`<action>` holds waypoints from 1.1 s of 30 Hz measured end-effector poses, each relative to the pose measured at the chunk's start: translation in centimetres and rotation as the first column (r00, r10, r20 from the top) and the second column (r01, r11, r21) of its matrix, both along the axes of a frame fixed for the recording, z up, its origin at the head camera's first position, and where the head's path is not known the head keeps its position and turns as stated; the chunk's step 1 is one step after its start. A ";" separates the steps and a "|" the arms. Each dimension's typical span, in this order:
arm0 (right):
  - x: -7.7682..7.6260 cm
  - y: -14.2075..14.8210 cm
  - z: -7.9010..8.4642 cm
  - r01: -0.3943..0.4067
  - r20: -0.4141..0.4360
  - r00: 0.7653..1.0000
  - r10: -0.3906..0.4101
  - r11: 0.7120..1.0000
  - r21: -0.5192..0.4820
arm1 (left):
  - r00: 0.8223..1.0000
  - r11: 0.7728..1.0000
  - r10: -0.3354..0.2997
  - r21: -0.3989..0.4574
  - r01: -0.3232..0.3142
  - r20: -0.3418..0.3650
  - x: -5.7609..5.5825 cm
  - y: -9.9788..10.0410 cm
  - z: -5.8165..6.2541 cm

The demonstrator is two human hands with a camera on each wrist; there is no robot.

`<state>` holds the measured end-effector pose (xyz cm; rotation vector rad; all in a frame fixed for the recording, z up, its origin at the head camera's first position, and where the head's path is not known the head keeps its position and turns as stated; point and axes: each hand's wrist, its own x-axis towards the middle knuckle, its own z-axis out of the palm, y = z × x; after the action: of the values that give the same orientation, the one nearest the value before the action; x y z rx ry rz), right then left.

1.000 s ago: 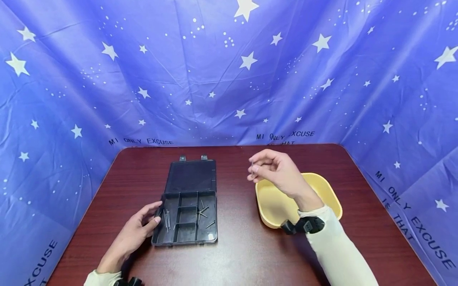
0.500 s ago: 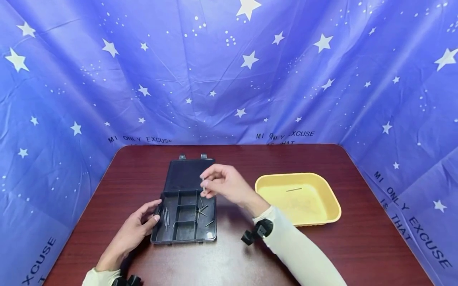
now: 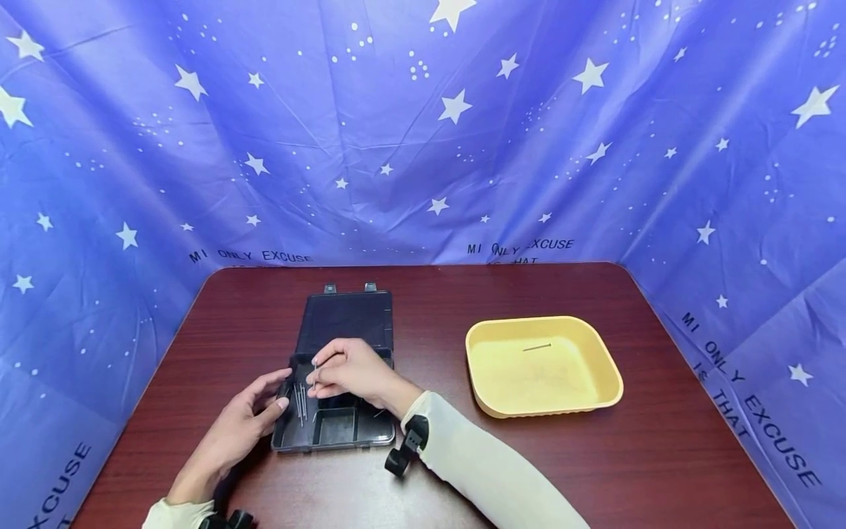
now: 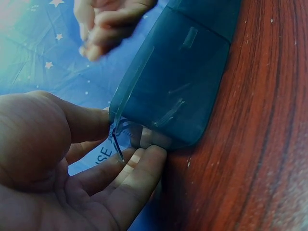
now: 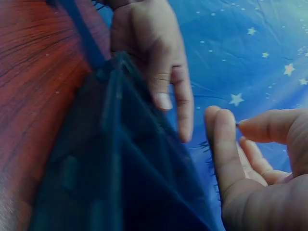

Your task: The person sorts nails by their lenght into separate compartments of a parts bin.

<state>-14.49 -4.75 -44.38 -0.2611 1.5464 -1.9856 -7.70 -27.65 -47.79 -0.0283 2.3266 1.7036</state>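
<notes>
A black compartment box [image 3: 337, 430] lies with its lid [image 3: 346, 317] folded back on the table. My left hand [image 3: 234, 426] holds its left side, thumb and fingertips at the wall. Over the left compartment, my right hand [image 3: 353, 373] pinches a thin nail [image 3: 315, 376] upright between thumb and fingers. Below it, several long nails [image 3: 301, 404] lie side by side in that compartment. The right hand hides much of the middle and right compartments. In the right wrist view, only a dark tip of the pinched nail [image 5: 237, 125] shows.
A yellow plastic tub [image 3: 489, 400] stands on the right of the dark red table [image 3: 436, 455], with one nail [image 3: 537, 347] on its bottom. A blue star-patterned cloth [image 3: 396, 147] hangs behind and along both sides.
From over the yellow tub, my right hand has swung left with the nail to the box's left compartment, uncovering the tub. My left hand has stayed at the box.
</notes>
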 end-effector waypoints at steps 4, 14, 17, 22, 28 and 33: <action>0.2 -0.9 -0.5 -0.022 0.053 0.998 0.019 0.998 0.066 | 1.000 1.000 -0.006 -0.009 0.006 -0.007 0.0 -0.1 0.0; 0.4 -0.8 -1.1 -0.023 0.091 0.996 0.013 0.994 0.110 | 1.000 1.000 -0.005 -0.003 0.005 0.005 0.0 -0.1 -0.1; 0.3 -0.1 -1.0 -0.013 0.071 0.997 0.006 0.995 0.100 | 1.000 1.000 -0.002 -0.001 0.002 -0.004 0.1 -0.1 -0.1; 0.2 1.5 -0.7 0.026 0.054 0.998 -0.029 0.998 0.050 | 1.000 1.000 -0.005 0.002 0.005 -0.011 0.0 -0.1 -0.2; 0.1 4.0 -0.3 0.027 0.007 1.000 -0.027 0.999 0.023 | 1.000 1.000 0.000 -0.017 0.000 -0.006 0.0 -0.2 -0.2; 0.3 6.7 0.8 0.038 -0.059 0.998 -0.037 0.999 0.031 | 1.000 0.999 0.003 -0.046 -0.004 -0.010 0.1 -0.1 -0.2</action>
<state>-14.24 1.91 -43.58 -0.2816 1.6294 -1.9965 -7.60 -27.78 -47.97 -0.0322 2.3739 1.6558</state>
